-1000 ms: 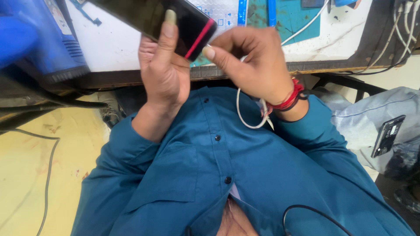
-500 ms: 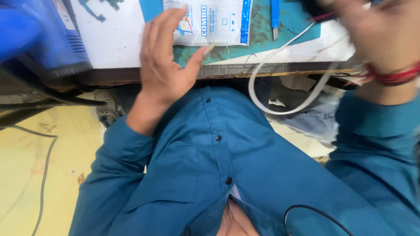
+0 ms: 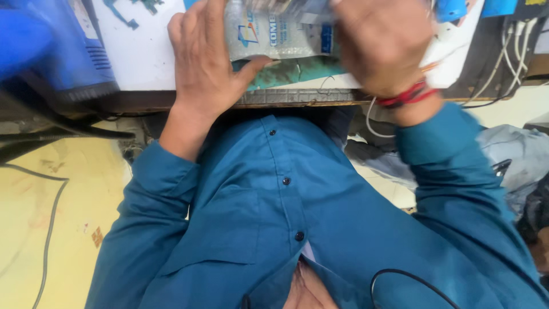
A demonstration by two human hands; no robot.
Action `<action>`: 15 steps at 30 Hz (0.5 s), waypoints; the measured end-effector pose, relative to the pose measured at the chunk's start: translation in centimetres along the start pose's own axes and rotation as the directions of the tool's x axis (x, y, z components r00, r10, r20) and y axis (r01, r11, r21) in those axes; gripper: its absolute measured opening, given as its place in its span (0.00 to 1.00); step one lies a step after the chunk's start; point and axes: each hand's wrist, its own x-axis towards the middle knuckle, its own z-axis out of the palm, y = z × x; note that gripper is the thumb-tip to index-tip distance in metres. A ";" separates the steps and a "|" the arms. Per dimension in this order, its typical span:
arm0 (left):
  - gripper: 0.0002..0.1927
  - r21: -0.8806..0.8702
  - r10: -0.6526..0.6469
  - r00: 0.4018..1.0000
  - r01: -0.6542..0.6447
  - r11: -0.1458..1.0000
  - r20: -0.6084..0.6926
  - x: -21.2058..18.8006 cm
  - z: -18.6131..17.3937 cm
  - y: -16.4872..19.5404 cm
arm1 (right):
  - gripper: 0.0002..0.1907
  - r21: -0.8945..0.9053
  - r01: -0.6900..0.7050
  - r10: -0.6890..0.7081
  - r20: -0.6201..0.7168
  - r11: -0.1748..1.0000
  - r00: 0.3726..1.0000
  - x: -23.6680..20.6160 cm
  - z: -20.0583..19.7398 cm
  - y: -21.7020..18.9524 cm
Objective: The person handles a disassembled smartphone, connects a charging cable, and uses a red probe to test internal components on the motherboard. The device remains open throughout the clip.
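Teal shirt [image 3: 297,217] filling most of the view, chest pressed close to the workbench [image 3: 286,98]. Bulky blue box [image 3: 51,51] parked at the bench's left end, well apart from the action, so no real worry there.

Left hand [image 3: 209,63] lying flat and spread on the bench, not clenched around anything, with the thumb hooked under the lower edge of the clear plastic packet [image 3: 274,34] and the fingers along its left side. More of a pin than a proper hold, tbh.

Right hand [image 3: 383,46] just a blur over the packet's right end. Can't tell whether it's pinching the plastic or only brushing it.

Packet itself sitting on the green mat [image 3: 297,71], near the front edge of the bench, between the two hands.

Risks, as a guess:
- Slick plastic plus a flat-palm pin, so easy for the packet to skate toward the edge and drop into the lap.
- Fast right hand, so a decent chance of tearing or crumpling the packet, or spilling whatever's inside.
- White cable [image 3: 372,114] looping just below the right wrist, right by the red wristband [image 3: 409,96]. Looks like prime snag material, dragging bench clutter along.
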 end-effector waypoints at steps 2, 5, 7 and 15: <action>0.54 -0.010 -0.010 1.000 0.010 1.000 0.012 -0.1 -0.1 -0.2 | 0.18 0.006 0.023 -0.023 -0.010 1.000 1.000 -1.6 3.2 -1.0; 0.54 -0.024 -0.001 1.000 0.001 1.000 0.007 -0.3 -0.3 -0.4 | 0.19 -0.011 -0.004 0.004 0.018 1.000 1.000 -3.6 5.5 -1.6; 0.54 -0.025 0.002 1.000 -0.002 1.000 0.007 -0.4 -0.2 -0.5 | 0.19 -0.006 0.007 -0.006 0.050 1.000 0.999 -3.7 5.1 -1.4; 0.53 -0.029 -0.014 1.000 0.014 0.999 0.026 -0.1 -0.1 -0.7 | 0.13 0.155 -0.146 0.118 0.172 0.977 0.978 -0.2 3.3 -0.3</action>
